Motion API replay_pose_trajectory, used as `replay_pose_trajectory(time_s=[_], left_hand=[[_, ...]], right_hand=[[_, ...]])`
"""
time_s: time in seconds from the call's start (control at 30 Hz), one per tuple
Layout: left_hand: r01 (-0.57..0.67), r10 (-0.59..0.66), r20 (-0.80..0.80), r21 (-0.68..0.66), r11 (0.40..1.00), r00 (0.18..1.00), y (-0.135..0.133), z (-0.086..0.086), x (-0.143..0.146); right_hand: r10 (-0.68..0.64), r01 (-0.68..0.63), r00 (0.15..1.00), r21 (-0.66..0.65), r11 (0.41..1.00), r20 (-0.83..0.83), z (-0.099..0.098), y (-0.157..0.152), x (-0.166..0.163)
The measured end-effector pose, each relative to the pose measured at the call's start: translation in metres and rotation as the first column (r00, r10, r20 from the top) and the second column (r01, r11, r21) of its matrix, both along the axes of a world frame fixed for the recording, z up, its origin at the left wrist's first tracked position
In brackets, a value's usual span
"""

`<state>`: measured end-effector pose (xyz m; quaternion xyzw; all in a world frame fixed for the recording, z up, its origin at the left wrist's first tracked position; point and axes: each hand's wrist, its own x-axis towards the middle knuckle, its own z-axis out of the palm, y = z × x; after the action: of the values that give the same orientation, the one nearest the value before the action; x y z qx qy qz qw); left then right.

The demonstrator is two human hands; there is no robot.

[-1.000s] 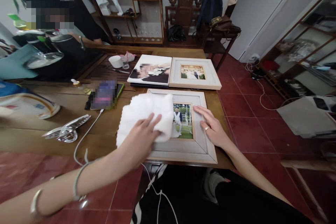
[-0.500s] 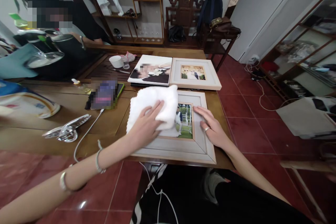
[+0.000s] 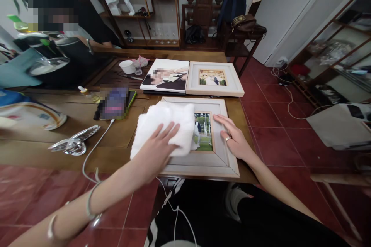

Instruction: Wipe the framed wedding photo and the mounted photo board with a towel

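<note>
A pale wooden picture frame lies flat at the near edge of the wooden table, a small photo at its centre. My left hand presses a white cloth flat onto the frame's left half, covering part of the photo. My right hand, a ring on one finger, rests palm down with fingers spread on the frame's right border.
Behind the frame lie a photo album and a second white frame. A phone with a white cable, a silver clip, a plate and a white cup sit to the left. Another person sits at far left.
My left hand slid the cloth up and right across the frame, then back down and left. My right hand stayed on the right border.
</note>
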<state>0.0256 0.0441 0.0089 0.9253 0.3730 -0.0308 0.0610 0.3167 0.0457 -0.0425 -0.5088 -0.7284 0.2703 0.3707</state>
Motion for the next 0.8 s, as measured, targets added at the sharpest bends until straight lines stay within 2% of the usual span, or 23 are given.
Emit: replay_pose_trajectory(time_s=[0.17, 0.23, 0.3, 0.4, 0.5, 0.67, 0.73, 0.8], left_hand=[[0.017, -0.007, 0.075, -0.135, 0.991, 0.997, -0.054, 0.011, -0.008], [0.013, 0.001, 0.095, -0.151, 0.988, 0.996, -0.061, 0.013, -0.007], [0.012, 0.006, 0.112, -0.152, 0.988, 0.994, -0.056, 0.011, -0.006], [0.006, 0.007, 0.132, -0.094, 0.996, 0.991, -0.031, 0.002, 0.000], [-0.015, 0.009, 0.137, 0.046, 0.999, 0.990, 0.012, -0.007, 0.006], [-0.045, 0.010, 0.136, 0.254, 0.966, 0.991, 0.083, -0.014, 0.018], [-0.052, 0.023, 0.106, 0.279, 0.959, 0.994, 0.093, -0.015, 0.023], [-0.025, 0.014, 0.043, 0.267, 0.963, 0.999, 0.088, -0.014, 0.026]], right_hand=[[-0.007, 0.007, 1.000, -0.011, 1.000, 0.000, 0.000, 0.000, -0.001], [0.001, -0.001, 1.000, -0.012, 1.000, 0.009, -0.001, 0.000, 0.000], [0.015, -0.015, 1.000, -0.013, 1.000, 0.022, -0.001, 0.001, 0.001], [0.032, -0.032, 0.999, -0.008, 0.999, 0.036, -0.001, 0.001, 0.003], [0.043, -0.043, 0.998, 0.007, 0.999, 0.043, -0.001, 0.001, 0.003], [0.042, -0.042, 0.998, 0.004, 0.999, 0.048, -0.001, 0.000, 0.003], [0.031, -0.031, 0.998, -0.005, 1.000, 0.046, -0.001, 0.000, 0.003], [0.014, -0.014, 0.999, -0.012, 1.000, 0.038, -0.001, 0.000, 0.002]])
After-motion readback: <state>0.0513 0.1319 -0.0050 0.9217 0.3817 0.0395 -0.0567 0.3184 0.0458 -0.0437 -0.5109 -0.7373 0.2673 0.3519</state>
